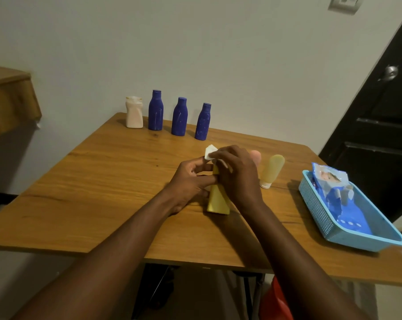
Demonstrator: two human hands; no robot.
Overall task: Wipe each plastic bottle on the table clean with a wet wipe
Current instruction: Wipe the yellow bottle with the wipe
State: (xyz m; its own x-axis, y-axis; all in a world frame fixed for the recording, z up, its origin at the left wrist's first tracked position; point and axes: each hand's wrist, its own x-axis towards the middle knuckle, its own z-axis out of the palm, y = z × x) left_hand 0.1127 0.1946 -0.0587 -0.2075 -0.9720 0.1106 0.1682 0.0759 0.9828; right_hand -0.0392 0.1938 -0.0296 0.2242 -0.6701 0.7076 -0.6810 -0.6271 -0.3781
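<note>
A yellow plastic bottle [217,200] stands on the wooden table [103,181] in front of me. My left hand [190,181] grips its left side. My right hand [238,175] curls over its top and pinches a white wet wipe [210,153] against it. Behind my right hand a pink bottle [256,155] shows only its top. A pale yellow tube [272,170] stands cap down just right of it. At the table's far edge stand a white bottle [134,113] and three blue bottles [156,110], [179,117], [203,122].
A light blue plastic basket [320,211] sits at the table's right edge, holding a blue pack of wet wipes [333,188]. A black door [379,125] stands at the right. A red object [273,301] lies under the table.
</note>
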